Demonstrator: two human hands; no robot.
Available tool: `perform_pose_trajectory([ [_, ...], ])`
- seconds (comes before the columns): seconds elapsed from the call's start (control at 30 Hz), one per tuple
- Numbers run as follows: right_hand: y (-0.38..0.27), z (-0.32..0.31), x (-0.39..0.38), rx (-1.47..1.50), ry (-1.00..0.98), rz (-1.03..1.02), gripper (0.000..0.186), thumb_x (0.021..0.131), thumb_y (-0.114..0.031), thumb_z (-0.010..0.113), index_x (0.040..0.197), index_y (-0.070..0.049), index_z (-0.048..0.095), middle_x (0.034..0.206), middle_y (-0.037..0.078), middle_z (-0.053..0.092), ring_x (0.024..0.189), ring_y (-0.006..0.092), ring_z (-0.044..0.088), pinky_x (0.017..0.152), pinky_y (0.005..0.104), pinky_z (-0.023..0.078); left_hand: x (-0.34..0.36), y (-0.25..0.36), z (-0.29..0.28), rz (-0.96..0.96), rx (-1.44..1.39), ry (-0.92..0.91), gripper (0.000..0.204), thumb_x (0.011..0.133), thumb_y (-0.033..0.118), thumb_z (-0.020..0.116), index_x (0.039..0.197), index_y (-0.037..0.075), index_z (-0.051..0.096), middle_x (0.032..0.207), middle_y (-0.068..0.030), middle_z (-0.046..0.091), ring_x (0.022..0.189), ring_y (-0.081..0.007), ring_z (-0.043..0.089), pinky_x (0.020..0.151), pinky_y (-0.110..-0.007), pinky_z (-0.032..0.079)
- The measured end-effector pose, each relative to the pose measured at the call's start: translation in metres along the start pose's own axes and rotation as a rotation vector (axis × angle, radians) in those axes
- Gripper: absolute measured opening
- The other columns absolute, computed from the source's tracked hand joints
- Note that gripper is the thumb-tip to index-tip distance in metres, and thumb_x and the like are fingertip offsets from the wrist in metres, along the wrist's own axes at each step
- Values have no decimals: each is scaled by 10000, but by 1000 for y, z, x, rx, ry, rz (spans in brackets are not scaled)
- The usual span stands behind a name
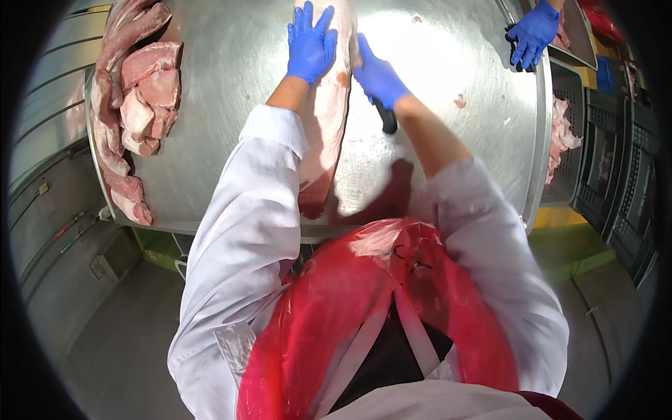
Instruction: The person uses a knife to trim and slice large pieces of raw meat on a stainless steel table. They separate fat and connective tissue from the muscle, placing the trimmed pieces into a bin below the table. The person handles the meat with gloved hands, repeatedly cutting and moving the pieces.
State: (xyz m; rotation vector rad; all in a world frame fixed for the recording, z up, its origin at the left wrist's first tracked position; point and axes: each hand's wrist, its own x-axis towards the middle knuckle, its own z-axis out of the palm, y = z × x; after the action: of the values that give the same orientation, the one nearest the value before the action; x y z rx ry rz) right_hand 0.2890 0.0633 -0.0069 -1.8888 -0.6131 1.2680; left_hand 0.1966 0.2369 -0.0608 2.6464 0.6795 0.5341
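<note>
A long slab of raw pale-pink meat (327, 119) lies on the steel table (448, 147), running away from me. My left hand (310, 43), in a blue glove, lies flat on the far end of the slab with fingers spread. My right hand (378, 73), also blue-gloved, sits at the slab's right edge and grips a knife with a black handle (387, 120); the handle's end sticks out below the hand and the blade is hidden.
Several cut pieces of raw meat (136, 98) are piled along the table's left edge. Another person's blue-gloved hand (532, 31) rests at the table's far right corner. Grey crates (570, 140) with meat scraps stand to the right. I wear a red plastic apron.
</note>
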Motion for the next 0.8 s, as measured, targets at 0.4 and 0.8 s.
perform_pose_trajectory([
  [0.4,50,68,-110,101,-21,-65,797,946,-89,466,1619,-158,44,907,127,660,550,206,587,550,363,545,-24,4,-8,93,117,73,460,987,240,504,1424,95,501,1502,-298,373,1405,-463,339,1158,-551,273],
  [0.8,32,55,-57,-128,-45,-117,780,945,-137,426,1622,-245,54,799,180,646,522,228,572,482,367,509,-189,48,-47,-154,-27,-53,624,985,275,500,1566,143,317,1593,-373,108,1450,-580,167,1197,-588,184],
])
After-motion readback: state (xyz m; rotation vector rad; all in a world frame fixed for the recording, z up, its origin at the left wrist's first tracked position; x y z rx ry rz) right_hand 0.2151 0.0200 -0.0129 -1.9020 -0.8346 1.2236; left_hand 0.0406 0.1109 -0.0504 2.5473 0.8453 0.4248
